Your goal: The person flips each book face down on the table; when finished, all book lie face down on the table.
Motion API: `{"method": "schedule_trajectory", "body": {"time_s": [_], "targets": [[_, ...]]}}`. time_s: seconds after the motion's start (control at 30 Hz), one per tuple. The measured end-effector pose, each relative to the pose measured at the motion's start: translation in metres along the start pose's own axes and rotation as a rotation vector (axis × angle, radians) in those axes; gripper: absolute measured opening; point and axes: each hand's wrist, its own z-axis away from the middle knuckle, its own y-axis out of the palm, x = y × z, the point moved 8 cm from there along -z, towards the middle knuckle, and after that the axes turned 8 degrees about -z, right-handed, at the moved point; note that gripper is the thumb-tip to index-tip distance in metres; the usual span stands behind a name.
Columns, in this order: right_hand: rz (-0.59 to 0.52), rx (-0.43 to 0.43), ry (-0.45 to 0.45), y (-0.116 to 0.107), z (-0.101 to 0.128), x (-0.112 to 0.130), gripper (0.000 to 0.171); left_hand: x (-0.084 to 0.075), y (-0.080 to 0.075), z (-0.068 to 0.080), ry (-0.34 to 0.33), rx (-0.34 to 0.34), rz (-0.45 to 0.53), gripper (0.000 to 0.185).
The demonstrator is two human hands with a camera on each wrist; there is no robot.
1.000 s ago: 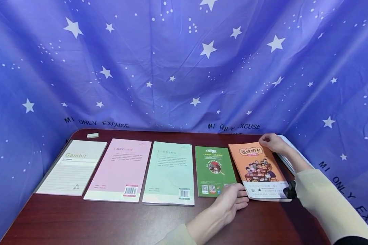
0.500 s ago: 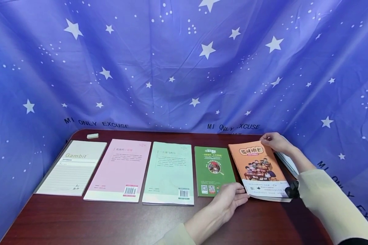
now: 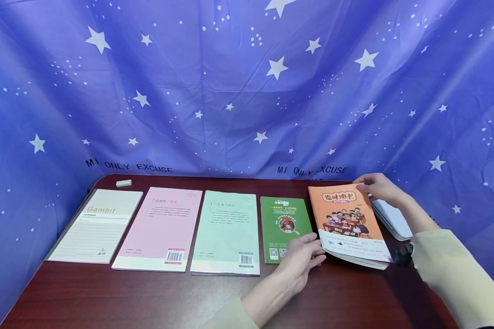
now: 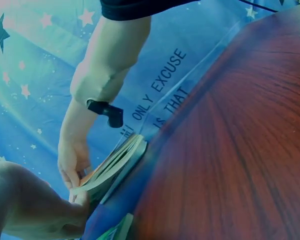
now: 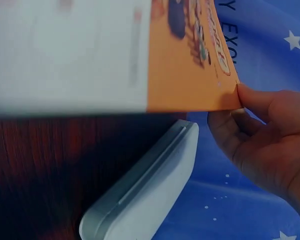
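An orange book [image 3: 346, 210] with a pale band along its lower end is raised and tilted above the table's right side. My right hand [image 3: 380, 189] pinches its far right corner; in the right wrist view the thumb lies on the cover and fingers curl below. My left hand [image 3: 298, 260] is at the book's lower left edge with fingers fairly straight, partly covering a green book [image 3: 286, 214]. In the left wrist view the loose pages [image 4: 110, 172] show at the book's edge beside that hand. Its fingertip contact is partly hidden.
Leftward in a row lie a mint book [image 3: 226, 233], a pink book [image 3: 160, 228] and a cream notebook [image 3: 99, 224]. An eraser [image 3: 124, 183] sits behind the notebook. A whitish flat case [image 5: 160, 185] lies right of the orange book. A starry curtain [image 3: 230, 91] borders the table [image 3: 148, 297].
The orange book has risen and tilted, moving slightly away and right with my right hand. More of the whitish case shows. My left hand has shifted slightly left.
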Motion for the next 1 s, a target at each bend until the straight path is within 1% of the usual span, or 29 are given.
{"method": "schedule_trajectory", "body": {"time_s": [0.13,0.27,0.43,0.5,0.63,0.73,0.87,0.9,0.93,1.0], "targets": [[-0.048,0.012,0.009,-0.006,0.005,-0.002,0.04,-0.009,-0.005,-0.002,0.037,-0.012,0.009,0.057],[-0.08,0.01,0.016,-0.01,0.011,-0.001,0.045,-0.021,-0.011,-0.002,0.071,-0.004,0.02,0.058],[-0.13,0.016,0.018,-0.013,0.016,0.002,0.052,-0.036,-0.022,-0.004,0.087,-0.002,0.046,0.053],[-0.164,0.028,0.014,-0.013,0.017,0.003,0.054,-0.042,-0.026,-0.005,0.086,-0.001,0.051,0.049],[-0.27,0.05,0.014,-0.014,0.019,0.005,0.057,-0.057,-0.036,-0.011,0.096,0.004,0.061,0.041],[-0.347,0.062,0.009,-0.015,0.02,0.007,0.053,-0.068,-0.044,-0.016,0.103,0.001,0.049,0.037],[-0.45,0.088,-0.004,-0.014,0.025,0.012,0.025,-0.08,-0.053,-0.02,0.112,0.006,-0.028,0.034],[-0.472,0.094,-0.004,-0.014,0.026,0.013,0.021,-0.083,-0.054,-0.021,0.118,0.01,-0.051,0.033],[-0.495,0.096,0.0,-0.013,0.028,0.013,0.02,-0.086,-0.056,-0.022,0.123,0.012,-0.076,0.033],[-0.529,0.106,0.0,-0.013,0.03,0.015,0.024,-0.091,-0.06,-0.023,0.132,0.012,-0.119,0.032]]}}
